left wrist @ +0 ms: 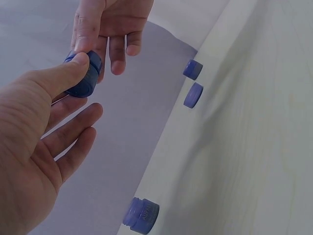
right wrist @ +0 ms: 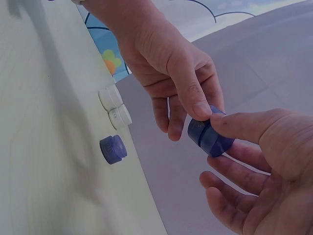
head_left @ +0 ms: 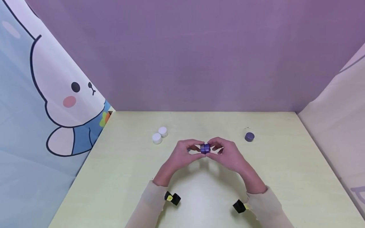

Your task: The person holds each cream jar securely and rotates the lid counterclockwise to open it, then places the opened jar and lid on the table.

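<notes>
Fingers [head_left: 196,146] pinching purple jar [head_left: 205,148], white jars [head_left: 159,135] left, purple lid [head_left: 249,136] right

Head view high, looking down; wrist views close, sharing purple jar [head_left: 205,148].

Small round purple jar [head_left: 205,148] of glossy plastic; pale yellow table [head_left: 285,177] of smooth, matt wood-grain laminate.
</notes>
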